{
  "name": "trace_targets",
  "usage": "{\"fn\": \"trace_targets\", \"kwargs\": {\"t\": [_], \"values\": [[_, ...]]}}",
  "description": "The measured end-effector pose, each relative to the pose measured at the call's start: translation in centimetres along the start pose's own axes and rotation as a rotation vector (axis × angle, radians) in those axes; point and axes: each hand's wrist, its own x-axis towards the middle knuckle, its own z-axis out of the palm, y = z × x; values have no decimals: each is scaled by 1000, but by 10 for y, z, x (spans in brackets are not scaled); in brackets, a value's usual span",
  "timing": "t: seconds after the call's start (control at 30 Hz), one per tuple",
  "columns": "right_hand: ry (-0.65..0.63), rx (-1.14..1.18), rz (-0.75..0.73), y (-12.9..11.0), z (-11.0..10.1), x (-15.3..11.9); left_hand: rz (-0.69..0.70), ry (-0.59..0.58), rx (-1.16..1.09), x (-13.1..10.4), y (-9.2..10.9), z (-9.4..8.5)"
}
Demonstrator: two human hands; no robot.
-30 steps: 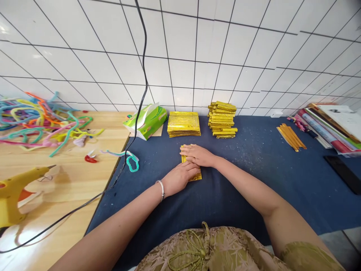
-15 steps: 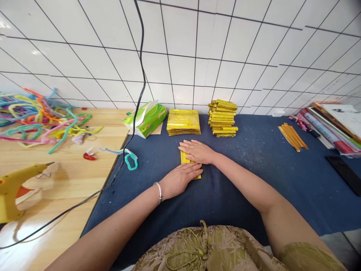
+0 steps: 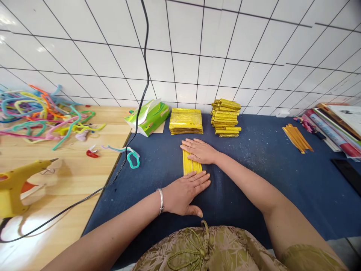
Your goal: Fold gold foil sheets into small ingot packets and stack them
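Fingers straight and flat, grasping nothing.
Right hand (image 3: 203, 152) on far end of gold sheet (image 3: 190, 168), left hand (image 3: 186, 192) at near end; sheet lies between desk (image 3: 254, 150) near and far edges; even pressure should keep it square.

Bright light fills the scene. Directly below the yellow plastic glue gun (image 3: 17, 184), white glare bleaches the pale wooden desk (image 3: 67, 229); a soft shadow falls to its right. Above it, the glossy white tiled wall (image 3: 186, 37) shows small highlights. Well right of it, the shiny gold ridged sheet (image 3: 188, 166) gleams; farther right, the slanting paper stack (image 3: 328, 128) looks stretched and soft.
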Motion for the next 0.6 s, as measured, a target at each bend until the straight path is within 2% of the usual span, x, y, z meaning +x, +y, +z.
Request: {"fn": "trace_targets", "kwargs": {"t": [0.07,0.13,0.27,0.33,0.4,0.53,0.6], "values": [[6,-3,4,-1,0,0,108,-27,-121,2,1,-6],[8,-10,3,-1,1,0,165,11,-223,3,-1,-14],[11,-16,3,1,5,1,97,341,-275,0,-11,-33],[13,-16,4,3,7,1,52,425,-240,-2,-19,-39],[21,-17,2,4,8,1,6,355,-164,-1,-26,-37],[25,-30,-12,4,6,1,-25,64,36,3,-32,-19],[14,-33,-16,4,5,2,-51,13,103,5,-30,-10]]}}
